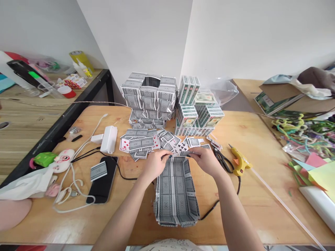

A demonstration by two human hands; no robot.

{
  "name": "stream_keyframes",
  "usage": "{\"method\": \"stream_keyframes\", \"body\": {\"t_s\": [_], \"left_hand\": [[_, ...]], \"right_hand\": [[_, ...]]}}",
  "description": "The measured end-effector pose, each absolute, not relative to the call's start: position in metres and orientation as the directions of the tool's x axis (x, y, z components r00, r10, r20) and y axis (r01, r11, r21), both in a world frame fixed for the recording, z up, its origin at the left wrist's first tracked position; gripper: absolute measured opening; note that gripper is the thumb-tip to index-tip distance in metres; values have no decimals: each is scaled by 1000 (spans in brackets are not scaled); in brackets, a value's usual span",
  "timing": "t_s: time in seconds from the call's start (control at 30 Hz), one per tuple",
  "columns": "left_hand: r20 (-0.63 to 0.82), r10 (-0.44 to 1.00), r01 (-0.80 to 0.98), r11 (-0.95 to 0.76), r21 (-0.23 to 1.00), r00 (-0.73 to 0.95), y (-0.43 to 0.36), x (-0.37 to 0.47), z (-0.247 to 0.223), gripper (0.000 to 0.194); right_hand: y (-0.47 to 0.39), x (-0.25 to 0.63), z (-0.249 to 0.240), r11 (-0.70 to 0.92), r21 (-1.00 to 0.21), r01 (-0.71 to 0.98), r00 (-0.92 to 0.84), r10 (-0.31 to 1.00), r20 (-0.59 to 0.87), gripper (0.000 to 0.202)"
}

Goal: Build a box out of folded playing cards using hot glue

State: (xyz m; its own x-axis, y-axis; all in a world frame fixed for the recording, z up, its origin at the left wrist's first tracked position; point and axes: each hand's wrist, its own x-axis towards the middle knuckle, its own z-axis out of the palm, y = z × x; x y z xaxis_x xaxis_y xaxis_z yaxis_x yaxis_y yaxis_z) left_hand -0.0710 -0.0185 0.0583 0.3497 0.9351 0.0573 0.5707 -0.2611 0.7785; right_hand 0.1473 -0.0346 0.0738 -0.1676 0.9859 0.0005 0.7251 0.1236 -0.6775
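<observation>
An open box built of playing cards (178, 188) lies on the table in front of me, its patterned card backs showing. At its far edge my left hand (157, 163) and my right hand (204, 159) pinch the two ends of a playing card (181, 153) held crosswise. Fingers of both hands are closed on it. Just beyond lie loose playing cards (141, 143), some face up. Close to my right hand are black-handled scissors (223, 162) and a yellow hot glue gun (239, 160).
Behind stand a tall card structure (149, 99) and stacked card packs (197, 108). Left are a phone (103, 184) with a card on it, a white charger (109, 139) and cables. A clear glue stick (285, 205), coloured paper (320, 174) and pipe cleaners (303, 132) lie right.
</observation>
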Motion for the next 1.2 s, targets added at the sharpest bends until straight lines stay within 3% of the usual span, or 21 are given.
{"method": "stream_keyframes", "body": {"t_s": [0.47,0.73,1.0,1.2], "left_hand": [[38,936,552,-240,798,350,-19,-71,58,21],[48,898,519,-296,802,438,-16,-72,64,24],[64,853,513,-369,775,518,-16,-70,69,26],[57,841,580,-419,698,539,-10,-64,67,23]], "right_hand": [[-31,137,73,180,-613,769,-230,973,-3,16],[-31,127,74,267,-555,788,-293,955,43,17],[-33,125,60,287,-684,671,-267,954,137,19],[-36,136,64,263,-754,602,-317,945,76,32]]}}
